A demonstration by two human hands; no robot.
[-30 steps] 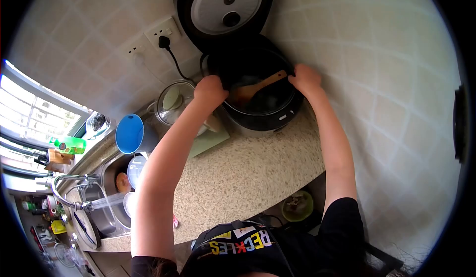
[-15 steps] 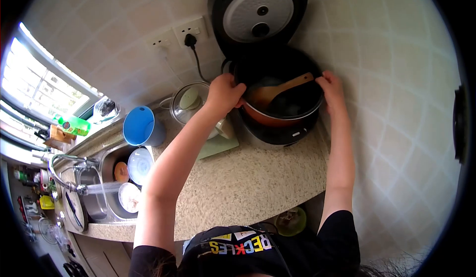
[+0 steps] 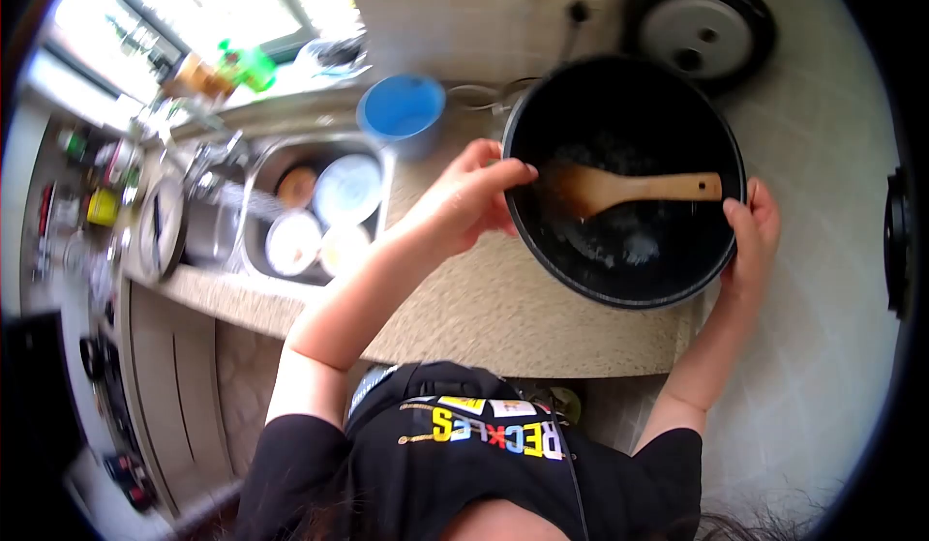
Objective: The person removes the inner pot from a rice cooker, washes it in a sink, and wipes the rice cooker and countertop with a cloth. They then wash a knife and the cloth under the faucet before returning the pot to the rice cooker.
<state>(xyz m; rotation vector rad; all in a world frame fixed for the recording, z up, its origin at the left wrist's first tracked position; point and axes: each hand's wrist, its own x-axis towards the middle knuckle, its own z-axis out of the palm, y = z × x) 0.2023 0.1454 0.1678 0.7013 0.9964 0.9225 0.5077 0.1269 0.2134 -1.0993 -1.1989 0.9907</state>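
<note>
I hold a black inner pot point(image 3: 677, 270) up above the speckled countertop point(image 3: 484, 314), its open mouth facing me. My left hand point(image 3: 474, 197) grips its left rim and my right hand point(image 3: 753, 231) grips its right rim. A wooden spatula point(image 3: 629, 190) lies inside the pot, blade to the left, over some wet residue at the bottom. The rice cooker's open lid point(image 3: 699, 26) shows behind the pot at the upper right.
A blue cup point(image 3: 401, 110) stands by the wall. The sink point(image 3: 261, 168) to the left holds several bowls and plates, with a tap beside it. Bottles line the window sill at top left. A tiled wall runs along the right.
The pot has been lifted out of the rice cooker and brought toward me, both hands still on its rim. The view has swung left and down.
</note>
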